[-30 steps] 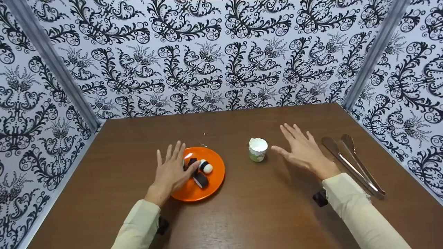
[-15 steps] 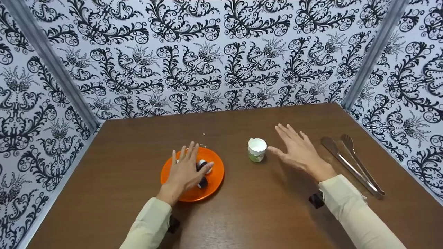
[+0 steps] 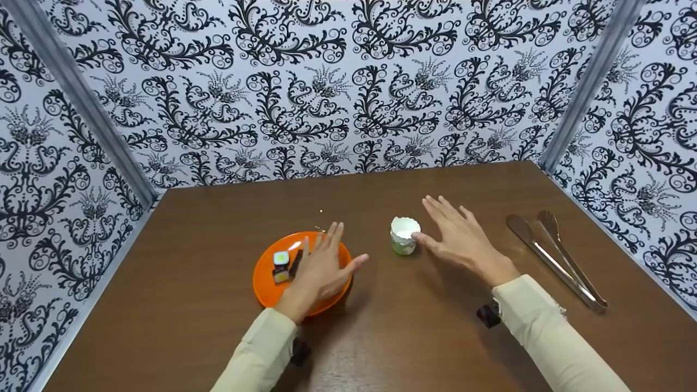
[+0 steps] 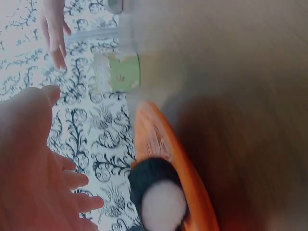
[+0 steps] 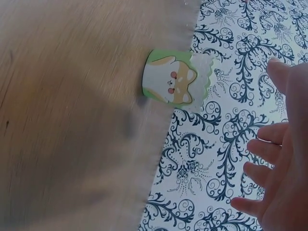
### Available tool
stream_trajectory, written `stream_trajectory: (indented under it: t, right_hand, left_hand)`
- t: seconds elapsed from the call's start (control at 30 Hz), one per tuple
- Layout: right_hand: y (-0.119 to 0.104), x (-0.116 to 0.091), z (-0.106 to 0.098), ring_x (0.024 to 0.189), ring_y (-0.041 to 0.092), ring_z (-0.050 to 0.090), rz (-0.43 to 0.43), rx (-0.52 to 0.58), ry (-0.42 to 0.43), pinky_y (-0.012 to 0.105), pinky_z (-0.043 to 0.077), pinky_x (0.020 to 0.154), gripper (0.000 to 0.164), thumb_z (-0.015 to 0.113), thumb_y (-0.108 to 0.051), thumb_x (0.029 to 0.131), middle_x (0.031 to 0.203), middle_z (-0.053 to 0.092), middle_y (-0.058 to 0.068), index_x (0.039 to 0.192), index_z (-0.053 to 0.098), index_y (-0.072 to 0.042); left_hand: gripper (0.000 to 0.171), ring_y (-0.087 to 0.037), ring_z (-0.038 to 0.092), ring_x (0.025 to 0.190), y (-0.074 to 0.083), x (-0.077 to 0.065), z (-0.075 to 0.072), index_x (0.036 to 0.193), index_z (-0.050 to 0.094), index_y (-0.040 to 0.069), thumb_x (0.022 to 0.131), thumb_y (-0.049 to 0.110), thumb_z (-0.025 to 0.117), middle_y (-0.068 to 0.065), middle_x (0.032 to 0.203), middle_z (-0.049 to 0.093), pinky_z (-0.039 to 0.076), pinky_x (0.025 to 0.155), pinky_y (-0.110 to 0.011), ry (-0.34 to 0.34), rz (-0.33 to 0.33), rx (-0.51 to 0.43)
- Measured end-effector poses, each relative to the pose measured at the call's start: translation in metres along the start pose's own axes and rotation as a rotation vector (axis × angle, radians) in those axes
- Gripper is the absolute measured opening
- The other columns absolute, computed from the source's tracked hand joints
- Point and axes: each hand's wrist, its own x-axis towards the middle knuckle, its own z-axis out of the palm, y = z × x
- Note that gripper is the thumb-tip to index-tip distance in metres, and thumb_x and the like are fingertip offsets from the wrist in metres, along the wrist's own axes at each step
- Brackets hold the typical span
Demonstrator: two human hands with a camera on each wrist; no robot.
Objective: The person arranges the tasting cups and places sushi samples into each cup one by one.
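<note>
- Cream sleeves (image 3: 260, 348) enter along the bottom edge of the frame.
- The left hand (image 3: 318, 274), fingers straight and thumb out, hovers over the right part of an orange plate (image 3: 265, 291), left of centre, holding nothing.
- Small sushi pieces (image 3: 281, 259) sit on the plate's left half; any under the hand are hidden from the head view.
- Metal tongs (image 3: 562, 274) lie splayed at the right.
- The right hand (image 3: 460, 239), right of centre, is spread and holds nothing, near a paper cup (image 3: 404, 239) standing upright.
- A black-and-white patterned wall (image 3: 348, 98) fills the upper frame.
</note>
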Motion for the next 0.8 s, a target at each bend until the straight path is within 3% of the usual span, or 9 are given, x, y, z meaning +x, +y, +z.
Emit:
stream_trajectory:
  t: [0.8]
  right_hand:
    - [-0.015,0.005,0.009,0.153,0.031,0.027,-0.042,0.030,0.035,0.059,0.022,0.125,0.078,0.055,-0.053,0.098,0.164,0.030,0.009,0.157,0.031,-0.008]
  left_hand:
    - [0.094,-0.040,0.030,0.150,0.040,0.011,0.024,0.161,0.016,0.009,0.093,0.058,0.060,-0.016,0.167,0.019,0.021,0.128,-0.053,-0.003,0.048,-0.123]
